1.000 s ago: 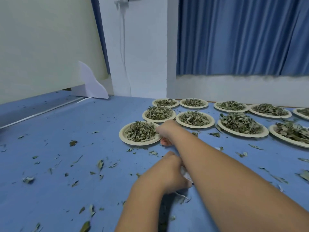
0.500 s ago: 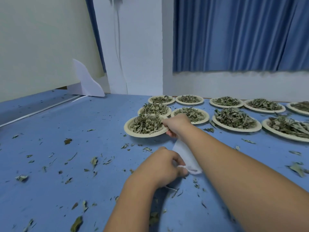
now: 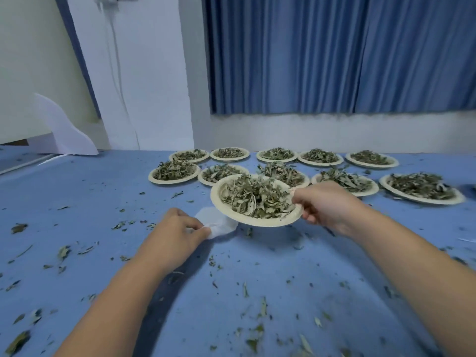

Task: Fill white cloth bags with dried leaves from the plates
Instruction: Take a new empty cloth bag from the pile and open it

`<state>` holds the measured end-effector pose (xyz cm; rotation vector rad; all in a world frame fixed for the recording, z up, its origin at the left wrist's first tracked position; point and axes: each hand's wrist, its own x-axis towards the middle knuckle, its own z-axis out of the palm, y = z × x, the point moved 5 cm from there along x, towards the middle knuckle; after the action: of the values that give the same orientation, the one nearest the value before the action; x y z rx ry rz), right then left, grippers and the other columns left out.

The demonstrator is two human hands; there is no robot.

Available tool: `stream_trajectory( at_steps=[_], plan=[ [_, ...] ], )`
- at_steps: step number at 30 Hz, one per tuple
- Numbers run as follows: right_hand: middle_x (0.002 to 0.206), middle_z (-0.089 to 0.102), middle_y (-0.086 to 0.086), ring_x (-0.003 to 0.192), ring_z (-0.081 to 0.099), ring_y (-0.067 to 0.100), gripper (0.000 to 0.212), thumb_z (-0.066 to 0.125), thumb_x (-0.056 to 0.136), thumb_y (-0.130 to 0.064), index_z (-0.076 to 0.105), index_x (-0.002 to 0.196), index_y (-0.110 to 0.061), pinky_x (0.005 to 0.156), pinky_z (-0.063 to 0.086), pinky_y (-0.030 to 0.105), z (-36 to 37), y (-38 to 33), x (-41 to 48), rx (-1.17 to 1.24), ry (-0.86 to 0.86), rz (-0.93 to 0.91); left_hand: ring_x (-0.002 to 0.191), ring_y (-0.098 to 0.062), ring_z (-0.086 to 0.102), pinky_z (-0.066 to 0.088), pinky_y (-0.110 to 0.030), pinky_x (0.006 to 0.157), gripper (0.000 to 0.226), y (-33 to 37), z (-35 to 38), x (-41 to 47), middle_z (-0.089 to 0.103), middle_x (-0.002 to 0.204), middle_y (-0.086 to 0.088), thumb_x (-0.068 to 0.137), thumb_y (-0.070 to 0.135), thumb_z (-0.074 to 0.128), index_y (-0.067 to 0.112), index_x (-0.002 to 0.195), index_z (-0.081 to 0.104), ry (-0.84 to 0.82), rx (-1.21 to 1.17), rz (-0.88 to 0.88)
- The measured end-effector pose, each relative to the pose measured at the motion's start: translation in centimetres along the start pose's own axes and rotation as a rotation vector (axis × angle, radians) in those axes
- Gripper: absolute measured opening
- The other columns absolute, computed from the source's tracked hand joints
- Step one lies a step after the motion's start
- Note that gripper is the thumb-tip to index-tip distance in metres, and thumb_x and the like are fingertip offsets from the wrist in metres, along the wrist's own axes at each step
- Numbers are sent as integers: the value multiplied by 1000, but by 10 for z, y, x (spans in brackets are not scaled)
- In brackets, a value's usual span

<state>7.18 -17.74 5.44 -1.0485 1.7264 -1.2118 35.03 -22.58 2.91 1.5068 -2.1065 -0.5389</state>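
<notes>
My right hand grips the right rim of a cream paper plate heaped with dried green leaves, and the plate is lifted off the blue table and tilted toward me. My left hand pinches the bunched mouth of a small white cloth bag that lies on the table. The plate's near-left edge hangs over the bag and hides part of it.
Several more plates of dried leaves stand in two rows at the back of the blue table, below a blue curtain. Loose leaf bits are scattered over the table. A white paper shape leans at the far left.
My right hand has lifted the nearest plate off the table and brought it right and toward me, over the bag. My left hand keeps its hold on the bag.
</notes>
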Motion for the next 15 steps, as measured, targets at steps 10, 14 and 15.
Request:
stream_trajectory(
  at_steps=[10,14,15],
  plan=[
    [54,49,14,41,39,19,13,58,83,-1,56,70,-2,42,31,26,-66,56,-57,-183,-203,65,86,-8,51,37,-32,77,23,22,2,-11,52,107,9,92,36,60,31,71,65,198,-80,51],
    [55,56,11,41,46,16,4,61,85,-3,60,82,-2,40,39,23,-75,61,-65,-310,-235,74,84,-22,60,45,-35,72,22,31,8,-16,62,99,8,94,31,58,30,73,66,144,-71,26],
    [56,57,11,41,47,16,4,63,85,-4,61,87,-2,41,40,23,-76,60,-66,-333,-241,71,81,-27,63,48,-36,69,23,34,9,-17,63,93,11,94,30,57,31,73,66,132,-72,13]
  ],
)
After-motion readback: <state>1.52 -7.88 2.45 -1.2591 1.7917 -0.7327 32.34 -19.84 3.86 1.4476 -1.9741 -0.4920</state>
